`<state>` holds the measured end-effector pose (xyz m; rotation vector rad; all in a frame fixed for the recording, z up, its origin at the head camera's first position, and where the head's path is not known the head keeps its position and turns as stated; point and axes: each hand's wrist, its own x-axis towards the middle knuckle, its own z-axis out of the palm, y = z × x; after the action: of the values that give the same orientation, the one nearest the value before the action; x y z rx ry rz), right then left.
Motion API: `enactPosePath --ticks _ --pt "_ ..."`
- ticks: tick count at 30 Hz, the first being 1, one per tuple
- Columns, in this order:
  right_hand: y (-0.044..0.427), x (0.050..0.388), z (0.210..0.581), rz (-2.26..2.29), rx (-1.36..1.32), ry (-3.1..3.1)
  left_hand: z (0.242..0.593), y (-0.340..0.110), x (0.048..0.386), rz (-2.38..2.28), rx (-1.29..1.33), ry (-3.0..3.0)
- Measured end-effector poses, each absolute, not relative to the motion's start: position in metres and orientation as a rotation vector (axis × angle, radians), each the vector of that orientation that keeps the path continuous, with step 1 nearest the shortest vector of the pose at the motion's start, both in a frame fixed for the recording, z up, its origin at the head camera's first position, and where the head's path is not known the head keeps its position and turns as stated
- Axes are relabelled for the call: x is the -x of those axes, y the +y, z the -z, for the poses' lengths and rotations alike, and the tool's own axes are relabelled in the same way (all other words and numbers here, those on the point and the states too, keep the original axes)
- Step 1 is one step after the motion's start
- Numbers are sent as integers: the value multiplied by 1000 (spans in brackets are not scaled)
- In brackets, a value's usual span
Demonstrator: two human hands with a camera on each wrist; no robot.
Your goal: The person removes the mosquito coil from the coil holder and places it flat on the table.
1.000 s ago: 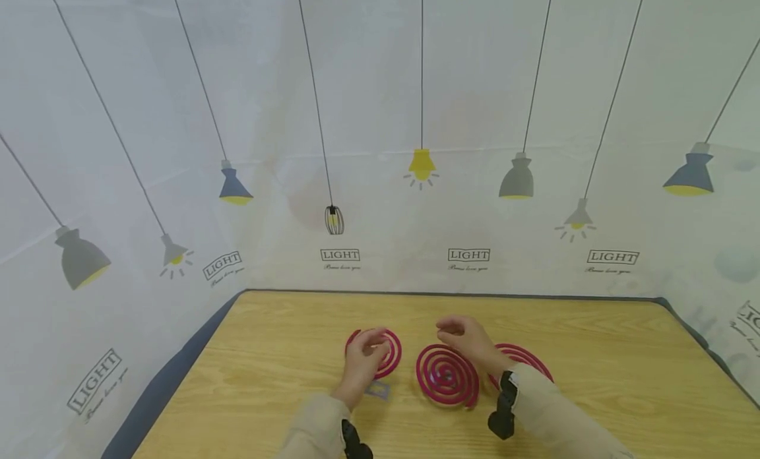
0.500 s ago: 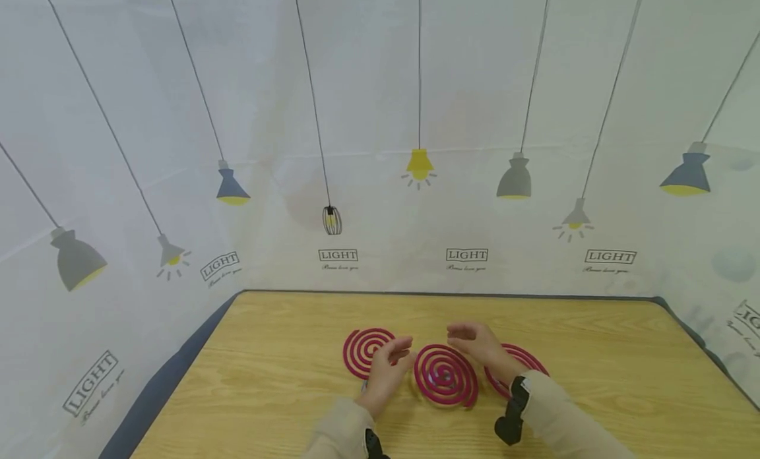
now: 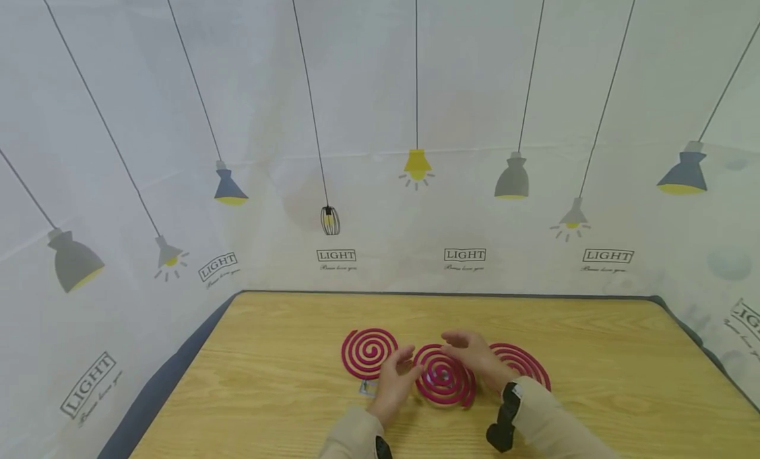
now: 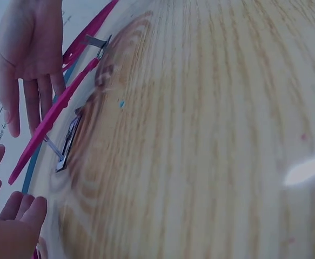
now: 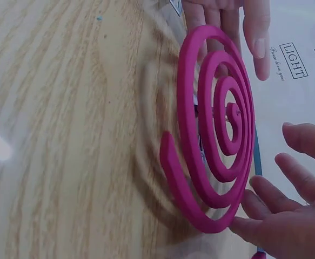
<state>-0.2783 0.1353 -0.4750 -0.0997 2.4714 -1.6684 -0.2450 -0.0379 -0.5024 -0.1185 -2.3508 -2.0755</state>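
Three dark pink mosquito coils stand in a row on the wooden table: a left coil [image 3: 371, 351], a middle coil [image 3: 441, 374] and a right coil [image 3: 543, 371]. The middle coil sits raised on a small metal stand [image 4: 68, 143]. At its left edge is my left hand [image 3: 394, 386], fingers loosely bent and thumb apart. My right hand [image 3: 475, 357] reaches over its upper right side, partly covering it and the right coil. In the right wrist view, my right fingertips [image 5: 241, 226] are at the coil's rim; whether they touch is unclear. Neither hand grips anything.
A flat metal stand [image 3: 367, 387] pokes out below the left coil. Behind the wooden table [image 3: 267, 353] hangs a white cloth [image 3: 380, 116] printed with lamps. Small blue [image 4: 121, 104] and pink specks dot the tabletop.
My left hand has moved right, from over the left coil to the middle coil's left edge, uncovering the left coil. The right hand shifted slightly right, then back toward the middle coil.
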Motion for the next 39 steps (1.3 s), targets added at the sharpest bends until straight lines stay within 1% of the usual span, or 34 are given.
enactPosePath --ticks 6,13,26,39 --pt "132 277 478 1674 36 2424 506 -38 243 2123 48 -2401" --pt "132 277 481 1694 22 2399 510 -37 241 2249 11 -2301" --pt "134 274 485 1662 52 2384 510 -44 238 2328 -91 -2314" --pt "131 272 489 1623 125 2420 514 -51 237 2261 -85 -2379"
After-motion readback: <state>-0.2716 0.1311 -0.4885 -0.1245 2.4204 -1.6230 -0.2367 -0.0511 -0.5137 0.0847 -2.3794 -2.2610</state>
